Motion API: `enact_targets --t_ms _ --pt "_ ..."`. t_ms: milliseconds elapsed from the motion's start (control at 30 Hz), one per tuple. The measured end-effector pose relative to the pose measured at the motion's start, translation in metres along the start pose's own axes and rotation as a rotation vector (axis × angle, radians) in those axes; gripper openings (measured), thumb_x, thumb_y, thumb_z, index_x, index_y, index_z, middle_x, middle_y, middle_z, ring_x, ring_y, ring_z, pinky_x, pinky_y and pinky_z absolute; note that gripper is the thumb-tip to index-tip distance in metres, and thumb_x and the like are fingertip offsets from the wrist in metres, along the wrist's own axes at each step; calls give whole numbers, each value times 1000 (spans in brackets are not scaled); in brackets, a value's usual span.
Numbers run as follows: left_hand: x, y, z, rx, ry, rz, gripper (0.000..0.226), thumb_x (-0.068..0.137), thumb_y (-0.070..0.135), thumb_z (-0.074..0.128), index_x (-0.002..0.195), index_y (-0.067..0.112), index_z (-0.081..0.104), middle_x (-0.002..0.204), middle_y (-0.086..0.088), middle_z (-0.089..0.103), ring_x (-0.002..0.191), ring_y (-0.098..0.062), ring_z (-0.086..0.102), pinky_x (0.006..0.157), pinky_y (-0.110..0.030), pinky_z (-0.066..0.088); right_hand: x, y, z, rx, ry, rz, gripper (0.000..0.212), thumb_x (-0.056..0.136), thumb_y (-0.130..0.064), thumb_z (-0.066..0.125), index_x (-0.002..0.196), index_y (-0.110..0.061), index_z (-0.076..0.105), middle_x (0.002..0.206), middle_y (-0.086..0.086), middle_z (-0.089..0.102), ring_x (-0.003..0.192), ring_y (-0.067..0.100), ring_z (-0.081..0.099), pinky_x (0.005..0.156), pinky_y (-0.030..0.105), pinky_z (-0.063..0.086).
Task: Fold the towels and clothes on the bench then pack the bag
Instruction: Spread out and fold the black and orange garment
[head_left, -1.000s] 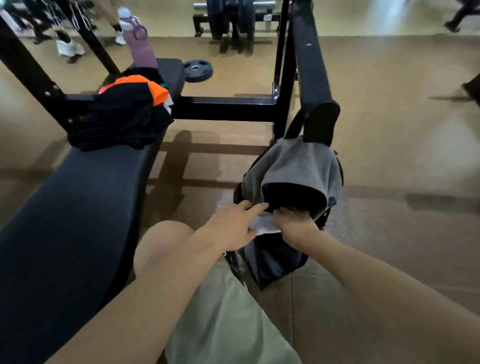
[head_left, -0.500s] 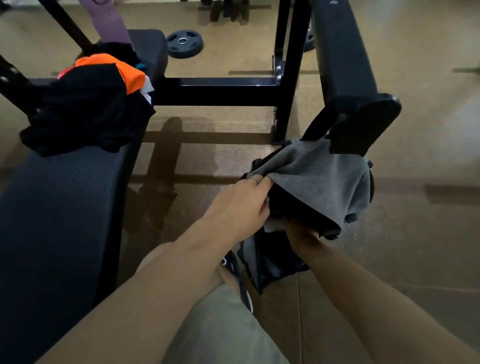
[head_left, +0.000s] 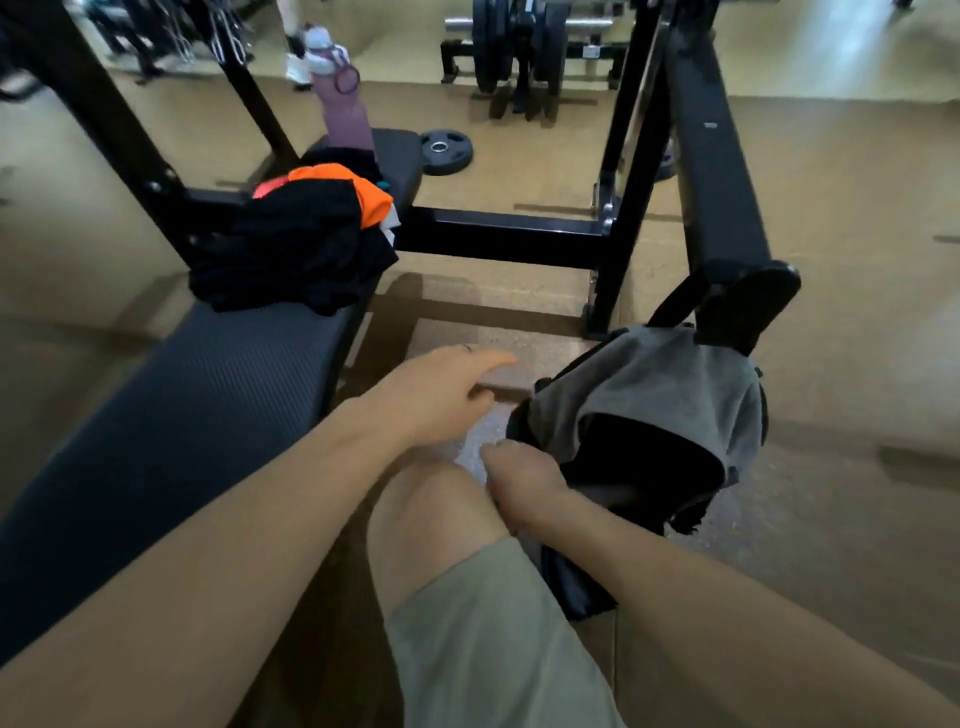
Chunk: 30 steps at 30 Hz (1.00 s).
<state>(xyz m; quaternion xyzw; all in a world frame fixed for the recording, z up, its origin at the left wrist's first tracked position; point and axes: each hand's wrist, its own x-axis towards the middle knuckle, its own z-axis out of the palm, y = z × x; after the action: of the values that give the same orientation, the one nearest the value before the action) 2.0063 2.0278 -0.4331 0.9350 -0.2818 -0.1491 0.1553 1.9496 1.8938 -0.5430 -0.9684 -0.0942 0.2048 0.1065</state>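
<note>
Bag (head_left: 582, 582) black, grey towel (head_left: 665, 384) draped over mouth, left fingers (head_left: 488, 361) loose, right unclear.

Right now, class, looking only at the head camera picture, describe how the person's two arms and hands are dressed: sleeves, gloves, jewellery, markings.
Both forearms are bare to the bottom edge of the picture, with no sleeves showing. Neither the left hand nor the right hand wears a glove. The left hand has a thin ring on one finger. No watch, wristband or markings show. The person wears light khaki shorts.
</note>
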Motion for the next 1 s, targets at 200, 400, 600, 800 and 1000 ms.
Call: enact_targets --t_ms 200,400,600,800,1000 --pt "-44 -81 -30 -4 160 -260 55 102 31 51 154 32 34 145 -3 51 128 -22 52 100 -43 50 63 -52 -48 188 259 -212 40 99 -19 49 138 -13 45 127 10 57 111 30 59 81 37 47" --pt "-71 -161 -29 -43 196 -517 62 102 35 50 158 27 24 153 -8 40 130 -30 49 101 -46 47 158 -112 -81 385 299 -194 59 95 -23 59 148 -12 35 136 17 51 124 35 51 96 41 44" --pt "-83 -228 3 66 93 -625 80 97 57 51 161 26 14 161 -8 25 143 -32 31 114 -46 35 242 -151 -92 283 359 -172 69 99 -31 55 158 -21 21 145 17 36 117 39 53 85 40 47" --pt "-94 -249 32 22 172 -599 79 94 67 46 159 31 20 166 1 16 150 -26 15 123 -44 18 291 -168 -84 -88 374 -147 40 100 -28 52 135 -10 48 128 16 47 115 39 49 86 44 44" --pt "-103 -242 13 -414 271 -601 81 95 55 60 158 18 26 164 -2 27 149 -19 26 121 -33 23 257 -197 -67 34 477 -334 22 89 -11 51 108 -7 63 101 15 61 98 39 59 82 46 50"
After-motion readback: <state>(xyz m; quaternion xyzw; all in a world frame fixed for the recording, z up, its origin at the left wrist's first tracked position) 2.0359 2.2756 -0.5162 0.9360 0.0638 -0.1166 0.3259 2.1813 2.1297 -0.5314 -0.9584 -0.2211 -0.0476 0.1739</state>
